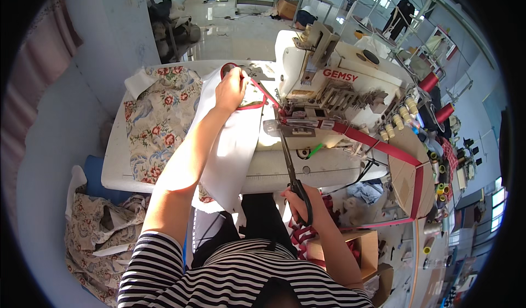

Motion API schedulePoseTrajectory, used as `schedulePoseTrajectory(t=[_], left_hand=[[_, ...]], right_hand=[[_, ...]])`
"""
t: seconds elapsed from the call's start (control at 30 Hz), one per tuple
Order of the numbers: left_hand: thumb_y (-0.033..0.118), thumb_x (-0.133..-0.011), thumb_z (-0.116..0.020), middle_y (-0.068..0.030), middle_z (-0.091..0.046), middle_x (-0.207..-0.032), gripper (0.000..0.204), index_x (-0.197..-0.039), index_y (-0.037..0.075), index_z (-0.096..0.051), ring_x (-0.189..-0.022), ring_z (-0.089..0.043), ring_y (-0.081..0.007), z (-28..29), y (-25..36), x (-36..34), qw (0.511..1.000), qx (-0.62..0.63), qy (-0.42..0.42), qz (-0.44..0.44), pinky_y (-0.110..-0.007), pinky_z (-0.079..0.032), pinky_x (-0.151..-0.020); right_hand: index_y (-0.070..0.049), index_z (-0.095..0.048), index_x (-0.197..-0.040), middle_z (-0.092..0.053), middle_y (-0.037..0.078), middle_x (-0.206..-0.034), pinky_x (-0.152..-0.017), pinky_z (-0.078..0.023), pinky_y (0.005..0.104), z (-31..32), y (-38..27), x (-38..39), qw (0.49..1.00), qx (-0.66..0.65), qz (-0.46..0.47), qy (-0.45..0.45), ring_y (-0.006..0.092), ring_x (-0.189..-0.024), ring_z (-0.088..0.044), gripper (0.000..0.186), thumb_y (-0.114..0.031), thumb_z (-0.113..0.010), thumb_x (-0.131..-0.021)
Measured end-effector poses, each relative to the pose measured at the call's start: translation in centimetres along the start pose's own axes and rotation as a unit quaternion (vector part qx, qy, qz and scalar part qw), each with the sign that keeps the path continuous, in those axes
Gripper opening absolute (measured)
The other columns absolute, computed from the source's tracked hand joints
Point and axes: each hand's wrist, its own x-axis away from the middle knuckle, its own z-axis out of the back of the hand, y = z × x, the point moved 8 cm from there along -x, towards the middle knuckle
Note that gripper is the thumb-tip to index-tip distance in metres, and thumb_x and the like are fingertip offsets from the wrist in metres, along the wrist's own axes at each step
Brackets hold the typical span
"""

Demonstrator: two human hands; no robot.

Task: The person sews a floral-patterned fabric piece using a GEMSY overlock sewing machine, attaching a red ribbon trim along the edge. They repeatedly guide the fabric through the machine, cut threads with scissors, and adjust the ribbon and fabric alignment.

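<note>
My left hand [232, 89] has its fingers closed on the red-bound edge of a white fabric piece [222, 149], near the top of the worktable [120, 179]. Red binding [251, 107] runs from that piece to the presser area of a white industrial sewing machine [345, 61]. My right hand [301, 204] grips black scissors [290, 165] low at the table's front edge, their long blades pointing up toward the needle area. Floral fabric [153, 121] lies left of the white piece. A red binding strip [402, 154] feeds in from the right.
A floral heap [98, 226] and a blue container [96, 168] sit at lower left. Thread cones [402, 110] and a cardboard disc [400, 193] are on the right. A wooden box [361, 245] stands below right. Cloth piles [167, 26] lie behind the table.
</note>
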Motion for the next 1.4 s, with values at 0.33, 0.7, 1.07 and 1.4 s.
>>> schedulePoseTrajectory(t=[0.33,0.7,1.07,1.4], left_hand=[[0.019,-0.088,-0.06,-0.0115,-0.062,-0.087,0.015,-0.09,0.006,-0.052,-0.083,-0.059,-0.0325,3.2,0.0,1.4,0.997,0.044,0.059,0.039,-0.039,-0.045,-0.072],[0.016,-0.093,-0.056,-0.0087,-0.058,-0.077,0.014,-0.095,0.002,-0.052,-0.063,-0.055,-0.0168,6.4,2.1,3.8,0.987,0.085,0.129,-0.041,-0.028,-0.045,-0.063],[0.015,-0.093,-0.055,-0.0034,-0.06,-0.085,0.013,-0.097,0.003,-0.055,-0.073,-0.054,-0.0111,6.5,-0.6,4.7,0.962,0.262,0.071,0.028,-0.024,-0.044,-0.068],[0.022,-0.101,-0.035,-0.0077,-0.062,-0.099,0.034,-0.118,0.0,-0.055,-0.084,-0.056,-0.0128,13.8,0.8,8.0,0.949,0.308,0.059,0.022,-0.028,-0.045,-0.078]], right_hand=[[0.005,-0.055,-0.103,-0.059,0.007,-0.066,-0.046,-0.045,0.026,-1.8,-2.2,-5.0,0.982,-0.11,0.013,-0.152,0.0153,-0.05,-0.057,0.036,-0.027,-0.045,-0.09],[-0.004,-0.062,-0.082,-0.059,0.006,-0.061,-0.05,-0.045,0.0266,-1.5,-3.5,-10.4,0.972,-0.138,-0.05,-0.184,0.0165,-0.055,-0.061,0.04,-0.036,-0.041,-0.088],[0.001,-0.057,-0.081,-0.044,0.001,-0.046,-0.036,-0.034,0.0257,-0.3,-3.0,-5.3,0.995,-0.074,0.056,-0.036,0.0104,-0.034,-0.043,0.033,-0.031,-0.053,-0.09],[-0.004,-0.06,-0.095,-0.061,0.015,-0.072,-0.061,-0.045,0.0394,11.5,22.0,12.0,0.894,0.06,-0.105,0.431,0.0282,-0.068,-0.06,0.035,-0.038,-0.059,-0.086]])
